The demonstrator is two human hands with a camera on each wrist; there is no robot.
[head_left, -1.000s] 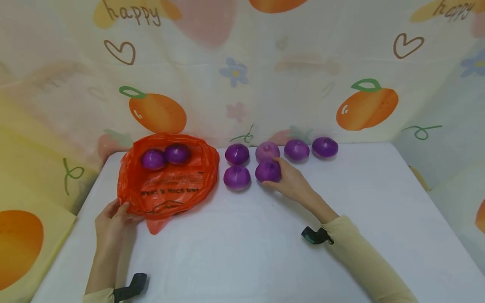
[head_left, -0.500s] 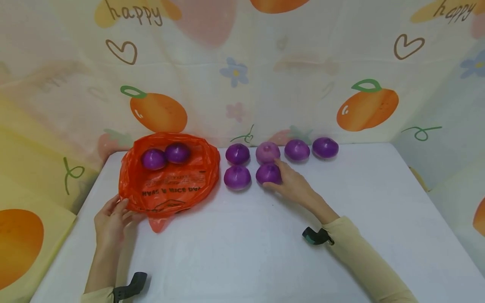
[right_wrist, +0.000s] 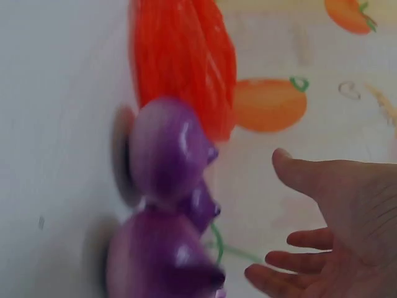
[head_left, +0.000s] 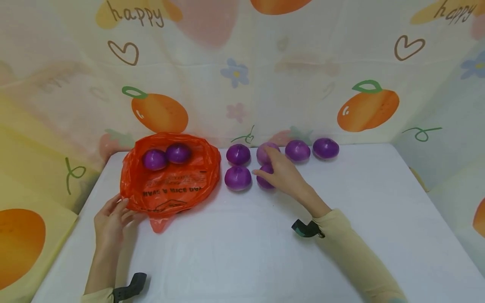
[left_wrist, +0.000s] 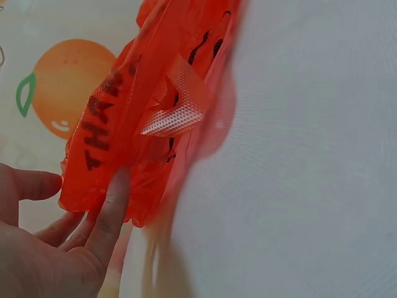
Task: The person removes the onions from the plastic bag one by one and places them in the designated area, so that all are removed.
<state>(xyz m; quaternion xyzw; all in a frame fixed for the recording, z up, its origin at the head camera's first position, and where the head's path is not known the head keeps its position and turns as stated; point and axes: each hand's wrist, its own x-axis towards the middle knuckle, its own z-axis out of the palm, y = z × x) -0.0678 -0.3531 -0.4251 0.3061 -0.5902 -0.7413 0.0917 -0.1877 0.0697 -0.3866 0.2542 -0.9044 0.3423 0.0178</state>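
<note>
A red plastic bag (head_left: 130, 181) lies with its mouth spread at the left of the table. Inside it sit two purple onions (head_left: 154, 160). My left hand (head_left: 110, 223) pinches the bag's near-left rim, thumb on one side and fingers (left_wrist: 111, 211) on the other. My right hand (head_left: 286, 172) hovers over a front-row onion (head_left: 264, 180), partly hiding it and the paler onion (head_left: 262, 155) behind. In the right wrist view its thumb and fingers are spread, apart from the onions (right_wrist: 167, 149). Left of it stands another front-row onion (head_left: 238, 178).
More onions line the table's back edge: one (head_left: 238, 155) near the bag, two (head_left: 297, 150) further right. A printed cloth (head_left: 204, 92) hangs directly behind. White cloth covers the table (head_left: 227, 252).
My right hand has let go of the front-row onion and risen slightly up and left over it. The onion stays on the table. My left hand keeps its hold on the bag.
</note>
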